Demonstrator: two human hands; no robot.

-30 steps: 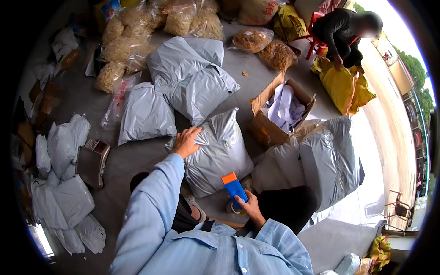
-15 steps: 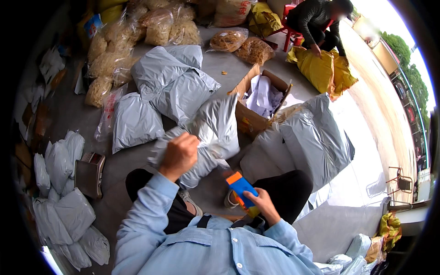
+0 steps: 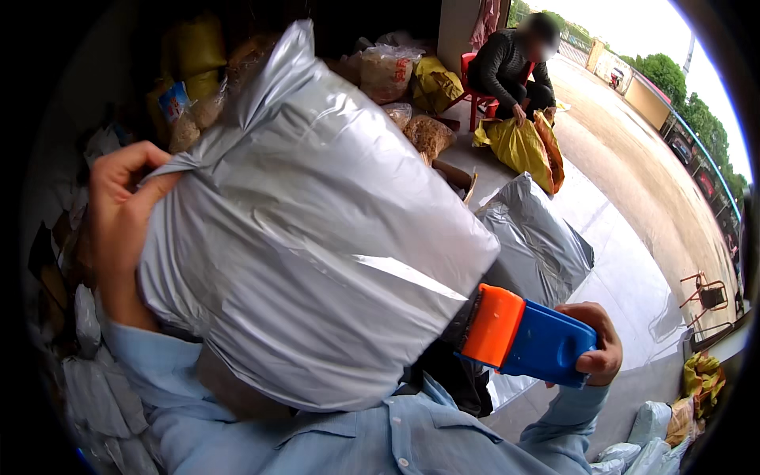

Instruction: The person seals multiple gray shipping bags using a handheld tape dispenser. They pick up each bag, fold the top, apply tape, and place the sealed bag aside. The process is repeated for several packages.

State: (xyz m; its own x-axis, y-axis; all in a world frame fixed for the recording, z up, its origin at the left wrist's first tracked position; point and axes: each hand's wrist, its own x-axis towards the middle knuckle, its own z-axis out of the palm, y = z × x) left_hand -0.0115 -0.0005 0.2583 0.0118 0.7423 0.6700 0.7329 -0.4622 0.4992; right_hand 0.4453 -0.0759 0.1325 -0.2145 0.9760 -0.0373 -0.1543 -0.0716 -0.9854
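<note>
Your left hand (image 3: 119, 218) pinches the full grey bag (image 3: 309, 229) by its corner, lifted, while your right hand (image 3: 594, 344) grips the orange-and-blue handheld tool (image 3: 526, 339) beside it, not yet applied.

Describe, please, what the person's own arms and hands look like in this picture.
Both arms wear long light-blue shirt sleeves with cuffs reaching the wrists. The left hand and the right hand are bare, with no gloves. No rings or watch can be seen.

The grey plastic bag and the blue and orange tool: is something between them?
Nothing shows between them in the head view: the orange end of the blue and orange tool, held by the right hand, meets the grey plastic bag.
</note>
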